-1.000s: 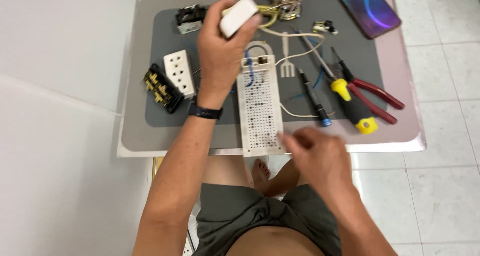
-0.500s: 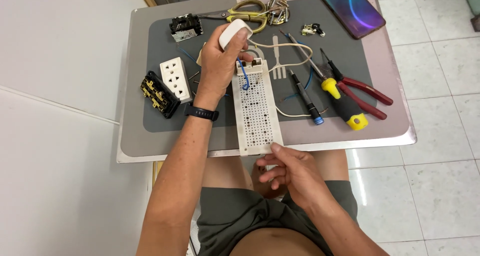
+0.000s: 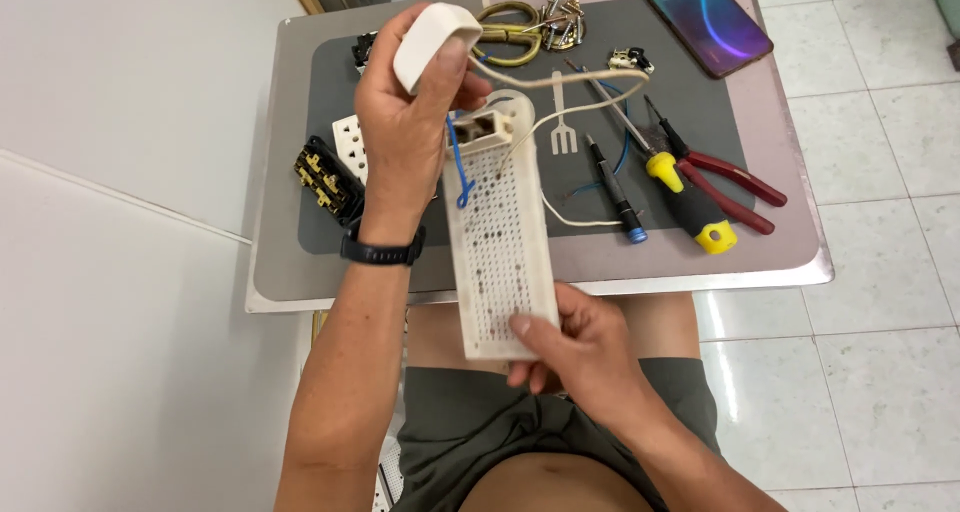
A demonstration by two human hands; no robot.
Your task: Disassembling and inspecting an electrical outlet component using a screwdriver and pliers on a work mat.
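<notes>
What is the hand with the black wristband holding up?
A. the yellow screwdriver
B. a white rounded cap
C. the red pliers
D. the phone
B: the left hand grips a white rounded cap, while the red pliers, phone and yellow screwdriver lie on the tray.

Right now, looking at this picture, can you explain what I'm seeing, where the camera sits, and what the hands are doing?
The camera sits on a person's head, looking down at their own bare hands above a small metal table with a grey mat. The left hand grips a small white plastic cap. The right hand holds the near end of a long white perforated plastic panel with wires at its top. On the mat lie a yellow-handled screwdriver, red-handled pliers, a dark phone and a white socket part.
</notes>
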